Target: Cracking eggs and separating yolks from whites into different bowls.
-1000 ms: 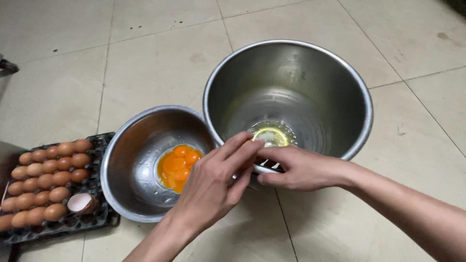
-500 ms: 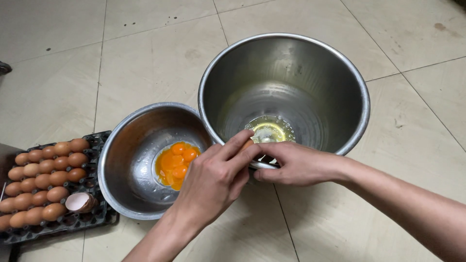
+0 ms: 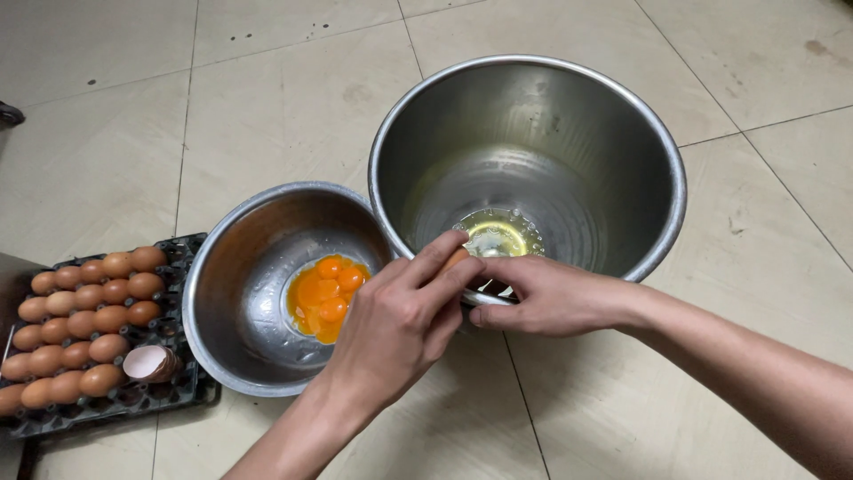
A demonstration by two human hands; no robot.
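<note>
Egg (image 3: 457, 259), brown-shelled, sits pinched between both hands right at the near rim of the large steel bowl (image 3: 622, 133), at about 6 o'clock on that rim; only a small patch of shell shows between the fingers, so whether it is cracked cannot be told. Left hand (image 3: 400, 324) comes in from 7 o'clock, its fingers curled over the top of the egg and closed on it. Right hand (image 3: 551, 298) comes in from 4 o'clock, its thumb and fingertips closed on the egg's other side, touching the left hand's fingers. Both hands hover just over the bowl's edge, with the forearms stretching back toward the bottom of the view.

Inside the large bowl, at its bottom, lies a small pool of clear egg white (image 3: 498, 236), pale yellow-green where it catches the light. At 9 o'clock from the large bowl, touching or very nearly touching it, stands a smaller steel bowl (image 3: 240, 267) holding several bright orange yolks (image 3: 327, 293) gathered in its base. Farther out at 9 o'clock, just beside the smaller bowl, a dark egg tray (image 3: 182, 391) lies on the floor, filled with rows of brown eggs (image 3: 84, 320); an empty half shell (image 3: 147, 362) rests in the tray at its 4 o'clock corner, open side up and tilted. Everything rests on a pale tiled floor (image 3: 267, 89) with thin dark joints
</note>
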